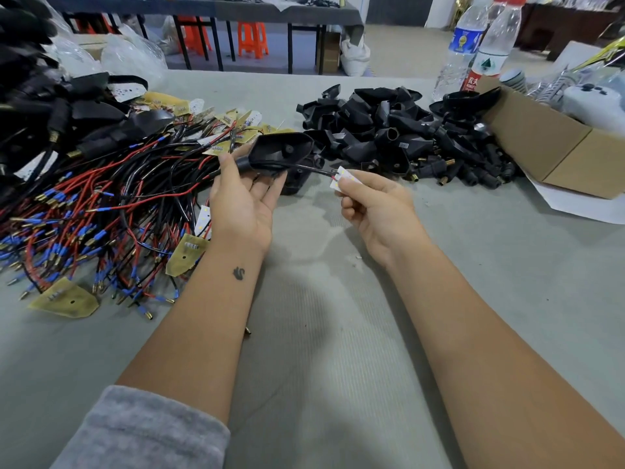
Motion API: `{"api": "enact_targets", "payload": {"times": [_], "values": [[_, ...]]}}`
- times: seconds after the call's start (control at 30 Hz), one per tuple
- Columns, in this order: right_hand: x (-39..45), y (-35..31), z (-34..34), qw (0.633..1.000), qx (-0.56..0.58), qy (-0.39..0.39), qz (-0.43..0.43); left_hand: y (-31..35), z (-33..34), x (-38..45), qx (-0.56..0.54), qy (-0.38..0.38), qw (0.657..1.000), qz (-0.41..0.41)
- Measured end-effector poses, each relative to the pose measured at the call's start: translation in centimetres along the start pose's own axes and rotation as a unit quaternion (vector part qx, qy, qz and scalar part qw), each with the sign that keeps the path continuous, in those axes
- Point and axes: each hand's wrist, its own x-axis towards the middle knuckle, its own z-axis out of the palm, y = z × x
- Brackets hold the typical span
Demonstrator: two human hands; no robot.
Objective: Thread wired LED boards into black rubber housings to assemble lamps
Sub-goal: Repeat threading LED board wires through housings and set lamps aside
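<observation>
My left hand (243, 201) holds a black rubber housing (280, 150) palm up, thumb on its narrow neck, above the grey table. Black and red wires run out of the housing's open side to a small white LED board (345, 179). My right hand (375, 204) pinches that board just right of the housing. A pile of empty black housings (399, 130) lies behind my right hand. A tangle of wired LED boards (101, 211) with red and black leads and blue connectors spreads on the left.
Finished black lamps (40, 106) are stacked at the far left. An open cardboard box (554, 147) stands at the right, with two water bottles (473, 45) behind it. Loose yellowish boards (66, 297) lie near the table's front left.
</observation>
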Motion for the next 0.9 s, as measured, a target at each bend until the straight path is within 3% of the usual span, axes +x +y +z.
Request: {"api": "enact_targets", "payload": {"times": [0.13,0.23,0.5,0.73,0.9], "values": [[-0.1,0.2,0.0,0.977,-0.183,0.050,-0.098,-0.4,0.3,-0.2,0.092,-0.012,0.996,0.003],[-0.4,0.2,0.5,0.953,-0.257,0.050,-0.150,-1.1,0.6,-0.7,0.176,-0.041,0.983,0.017],[-0.9,0.1,0.9,0.975,-0.179,0.041,-0.125,-1.6,1.0,-1.4,0.240,-0.104,0.965,-0.019],[-0.8,0.2,0.7,0.972,-0.183,0.068,-0.132,-2.0,1.3,-1.8,0.298,-0.124,0.946,-0.032],[-0.6,0.3,0.8,0.940,-0.275,0.083,-0.186,-1.8,1.1,-1.9,0.319,-0.123,0.939,0.016]]}}
